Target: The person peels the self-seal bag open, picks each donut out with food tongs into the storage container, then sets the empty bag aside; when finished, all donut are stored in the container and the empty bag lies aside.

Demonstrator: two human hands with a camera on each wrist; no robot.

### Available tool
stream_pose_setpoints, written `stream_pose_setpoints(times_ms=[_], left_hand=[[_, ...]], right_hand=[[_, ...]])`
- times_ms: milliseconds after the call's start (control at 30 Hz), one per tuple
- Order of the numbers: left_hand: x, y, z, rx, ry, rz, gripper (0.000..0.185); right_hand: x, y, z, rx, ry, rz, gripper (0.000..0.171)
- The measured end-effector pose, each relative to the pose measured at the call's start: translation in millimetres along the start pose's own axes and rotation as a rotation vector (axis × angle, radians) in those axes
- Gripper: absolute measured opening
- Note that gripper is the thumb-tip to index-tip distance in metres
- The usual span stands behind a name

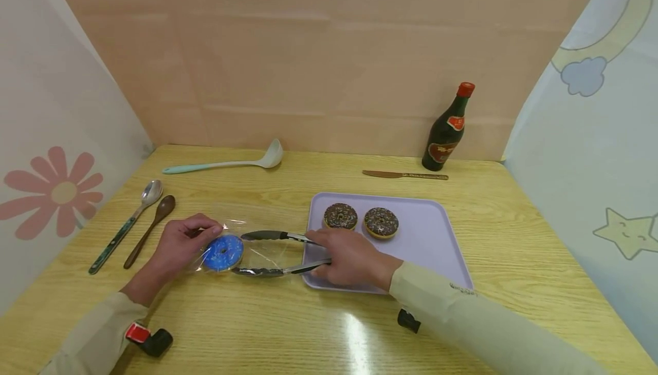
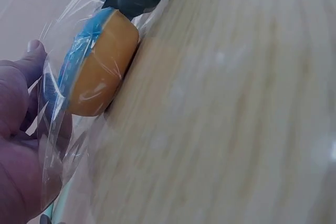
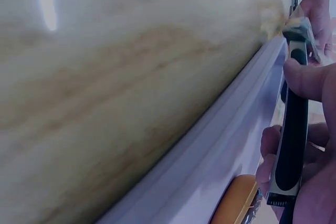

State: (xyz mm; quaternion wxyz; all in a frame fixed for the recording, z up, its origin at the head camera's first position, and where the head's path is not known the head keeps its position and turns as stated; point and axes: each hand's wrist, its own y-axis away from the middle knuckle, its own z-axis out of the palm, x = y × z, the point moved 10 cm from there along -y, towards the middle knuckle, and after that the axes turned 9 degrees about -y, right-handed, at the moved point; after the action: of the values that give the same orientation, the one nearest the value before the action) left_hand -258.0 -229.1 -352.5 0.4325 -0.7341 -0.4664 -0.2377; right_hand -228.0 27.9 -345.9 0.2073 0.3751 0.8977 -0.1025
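A blue-iced doughnut (image 1: 223, 252) lies inside a clear plastic bag (image 1: 264, 254) on the left part of the table. My left hand (image 1: 181, 244) pinches the bag at its left end, beside the doughnut; in the left wrist view the film (image 2: 52, 145) runs across the fingers. My right hand (image 1: 349, 255) grips a pair of tongs (image 1: 295, 238) over the tray's left edge. The tongs' dark tips reach into the bag and stand apart, close to the doughnut's right side. Whether they touch it, I cannot tell.
Two chocolate doughnuts (image 1: 381, 222) sit on a lilac tray (image 1: 426, 249). Behind it lie a knife (image 1: 406, 175) and an upright dark bottle (image 1: 444, 135). A ladle (image 1: 226, 165) is at the back left, with a metal spoon (image 1: 125, 226) and a wooden spoon (image 1: 150, 231) at far left.
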Motion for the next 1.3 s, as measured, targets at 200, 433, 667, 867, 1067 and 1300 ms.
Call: stream_pose_setpoints(times_ms=[200, 433, 667, 867, 1067, 1300], left_hand=[[0.9, 0.0, 2.2, 0.001, 0.026, -0.01, 0.008], [-0.9, 0.2, 3.0, -0.005, 0.011, -0.01, 0.009], [-6.1, 0.4, 1.2, -0.01, -0.033, -0.047, 0.009], [-6.0, 0.1, -0.2, -0.007, -0.032, -0.044, 0.009], [-0.5, -1.3, -0.9, -0.003, -0.026, -0.005, 0.009], [-9.0, -1.3, -2.3, 0.016, -0.022, -0.014, 0.008]], right_hand=[[1, -7, 4, -0.016, 0.015, -0.003, 0.07], [2, -9, 7, 0.0, 0.004, -0.008, 0.07], [-1, -1, 11, 0.033, 0.003, -0.013, 0.065], [-2, 8, 11, 0.055, -0.002, 0.012, 0.066], [0, 18, 8, 0.078, -0.007, 0.044, 0.066], [8, 27, -1, 0.111, -0.034, 0.076, 0.066]])
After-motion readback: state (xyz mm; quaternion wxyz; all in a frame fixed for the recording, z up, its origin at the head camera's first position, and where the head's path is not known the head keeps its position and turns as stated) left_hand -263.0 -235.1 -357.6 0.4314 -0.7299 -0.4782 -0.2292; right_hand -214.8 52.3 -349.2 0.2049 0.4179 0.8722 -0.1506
